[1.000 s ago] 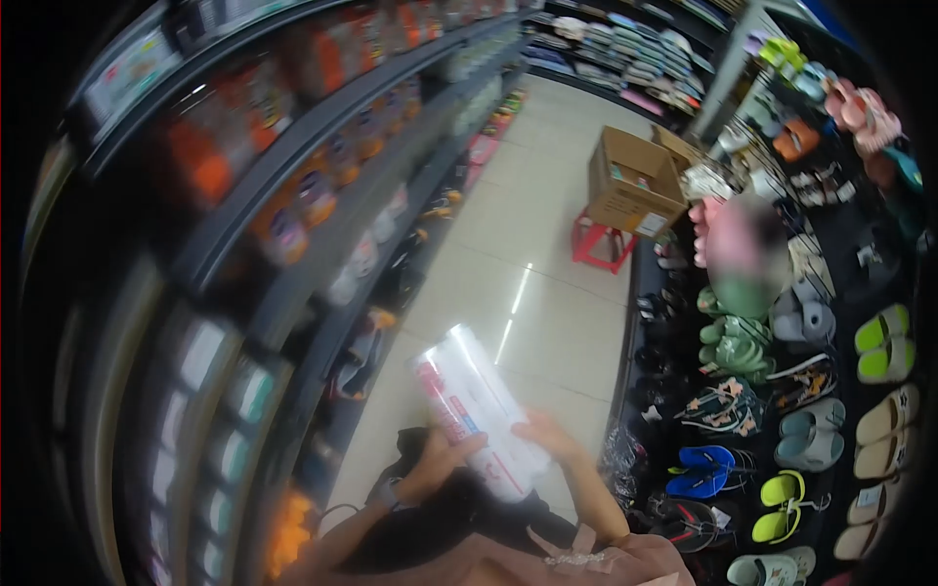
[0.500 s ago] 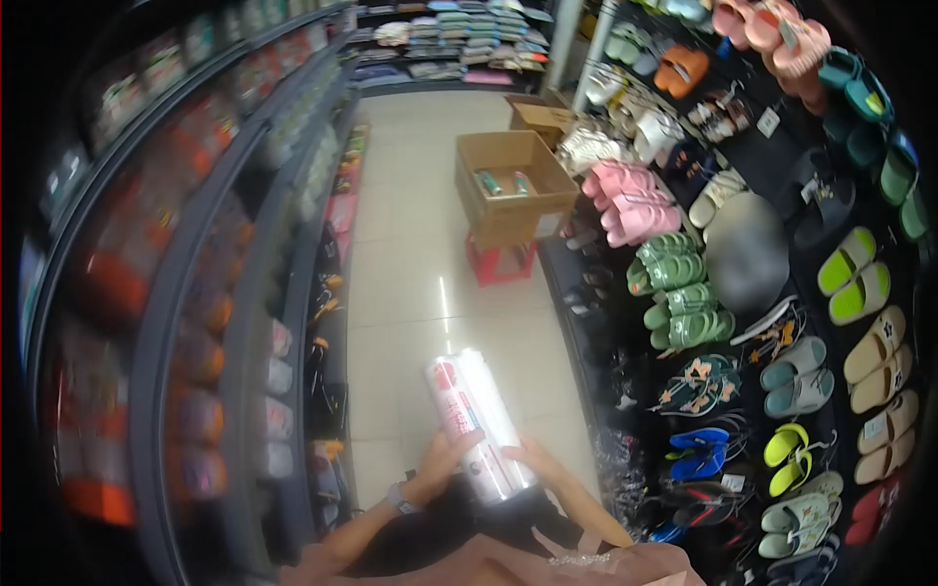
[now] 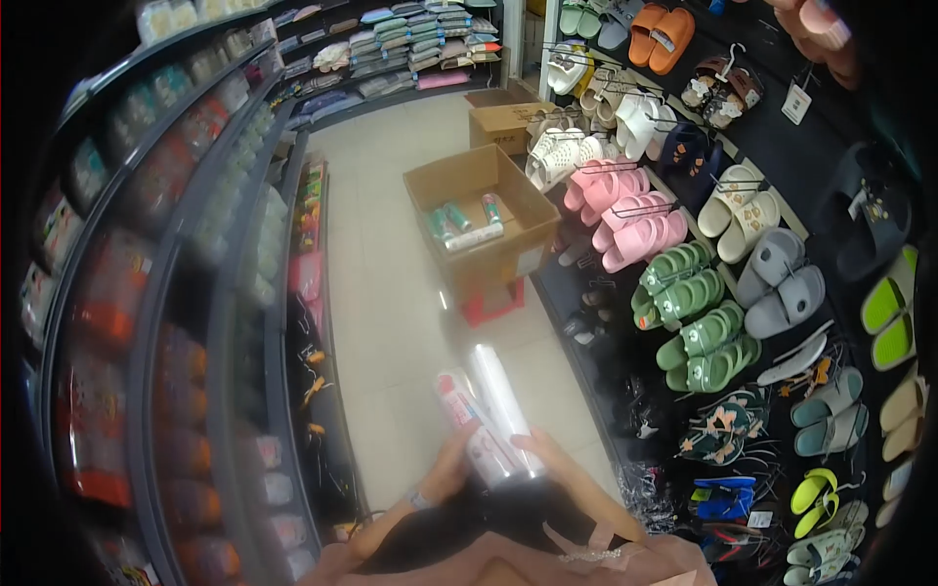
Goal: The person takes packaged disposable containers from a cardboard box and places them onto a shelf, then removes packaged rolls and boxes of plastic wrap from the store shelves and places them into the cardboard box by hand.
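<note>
The left hand point(image 3: 452, 461) is closed around the lower part of a clear-wrapped roll with red print point(image 3: 459, 405), and the right hand point(image 3: 549, 457) grasps the lower end of a plain white roll point(image 3: 500, 391). The two rolls sit close together at the hands and spread apart toward their far ends, both tilted away from the person, above the tiled floor point(image 3: 391, 322) of an aisle. A band point(image 3: 420, 500) circles the left wrist. Beyond the rolls, an open cardboard box point(image 3: 498, 262) rests on a red stool point(image 3: 494, 305); inside, a white cylinder point(image 3: 475, 237) lies along the box's near edge, two green-and-white cylinders point(image 3: 447, 221) lie toward its left side, and another green-and-white cylinder point(image 3: 490, 208) lies nearer its right side. A second carton point(image 3: 503, 127) stands behind the box's far edge. Shelving with packaged goods point(image 3: 107, 283) lines the aisle's left side, partly blurred; racks of sandals point(image 3: 640, 230) line its right. Stacked packets point(image 3: 415, 44) fill shelves at the far end.
</note>
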`<state>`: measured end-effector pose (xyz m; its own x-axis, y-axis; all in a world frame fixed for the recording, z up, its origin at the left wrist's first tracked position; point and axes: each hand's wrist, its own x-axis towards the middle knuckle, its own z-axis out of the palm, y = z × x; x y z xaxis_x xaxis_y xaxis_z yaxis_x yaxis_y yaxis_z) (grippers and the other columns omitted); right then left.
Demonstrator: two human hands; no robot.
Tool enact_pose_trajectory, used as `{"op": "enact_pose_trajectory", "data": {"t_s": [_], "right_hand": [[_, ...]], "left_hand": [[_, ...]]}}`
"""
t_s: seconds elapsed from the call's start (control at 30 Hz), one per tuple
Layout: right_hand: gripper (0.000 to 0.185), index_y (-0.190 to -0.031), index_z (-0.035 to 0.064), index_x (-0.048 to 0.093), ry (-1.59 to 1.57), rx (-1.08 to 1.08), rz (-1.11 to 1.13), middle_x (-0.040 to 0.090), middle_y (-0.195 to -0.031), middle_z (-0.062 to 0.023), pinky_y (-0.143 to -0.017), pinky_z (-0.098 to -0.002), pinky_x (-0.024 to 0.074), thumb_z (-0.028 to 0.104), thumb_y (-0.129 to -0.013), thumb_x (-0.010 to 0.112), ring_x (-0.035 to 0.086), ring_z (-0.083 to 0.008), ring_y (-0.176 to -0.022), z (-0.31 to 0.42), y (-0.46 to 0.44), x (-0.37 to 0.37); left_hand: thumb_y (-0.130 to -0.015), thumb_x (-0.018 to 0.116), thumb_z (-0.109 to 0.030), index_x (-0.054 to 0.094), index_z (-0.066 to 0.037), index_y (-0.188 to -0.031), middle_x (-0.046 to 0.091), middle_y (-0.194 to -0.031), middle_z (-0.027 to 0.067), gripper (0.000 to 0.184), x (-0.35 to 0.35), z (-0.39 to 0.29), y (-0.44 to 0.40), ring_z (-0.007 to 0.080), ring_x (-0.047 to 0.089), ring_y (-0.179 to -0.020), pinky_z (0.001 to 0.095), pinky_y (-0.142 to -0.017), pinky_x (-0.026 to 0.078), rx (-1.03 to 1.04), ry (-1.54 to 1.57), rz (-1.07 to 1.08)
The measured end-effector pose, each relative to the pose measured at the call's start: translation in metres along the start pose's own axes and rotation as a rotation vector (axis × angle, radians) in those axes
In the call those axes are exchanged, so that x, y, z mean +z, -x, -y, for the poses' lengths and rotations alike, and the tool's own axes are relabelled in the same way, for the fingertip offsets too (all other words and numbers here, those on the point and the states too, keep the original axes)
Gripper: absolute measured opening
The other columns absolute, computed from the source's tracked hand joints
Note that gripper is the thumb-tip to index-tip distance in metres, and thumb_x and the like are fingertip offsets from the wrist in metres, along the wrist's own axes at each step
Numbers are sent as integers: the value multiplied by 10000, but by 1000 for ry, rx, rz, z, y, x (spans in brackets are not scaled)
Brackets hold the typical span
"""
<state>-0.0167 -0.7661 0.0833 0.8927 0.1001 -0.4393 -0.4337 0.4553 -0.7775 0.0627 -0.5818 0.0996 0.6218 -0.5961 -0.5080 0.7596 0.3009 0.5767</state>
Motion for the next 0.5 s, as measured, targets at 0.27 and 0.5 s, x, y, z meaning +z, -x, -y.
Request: {"op": "enact_pose_trajectory", "data": {"t_s": [0.27,0.5], "right_hand": [[632,-1344,-22,377,195,134,112,538,-1228,-138,-950,-302,421,297,-869,646,531,-178,-1114,124,-114,-45],[609,-1329,-19,405,119,268,131,563,-1194,-128,-905,-293,455,311,-872,634,568,-170,-1063,158,-224,-72]], "left_hand": [[-895,620,-327,478,-13,-1223,615,-1089,104,476,40,-69,-107,217,613,-1011,379,-879,507,-16,79,-190],[-908,596,-320,475,-6,-1228,623,-1072,103,464,28,-124,-199,214,629,-968,364,-840,529,-44,136,-284]]}}
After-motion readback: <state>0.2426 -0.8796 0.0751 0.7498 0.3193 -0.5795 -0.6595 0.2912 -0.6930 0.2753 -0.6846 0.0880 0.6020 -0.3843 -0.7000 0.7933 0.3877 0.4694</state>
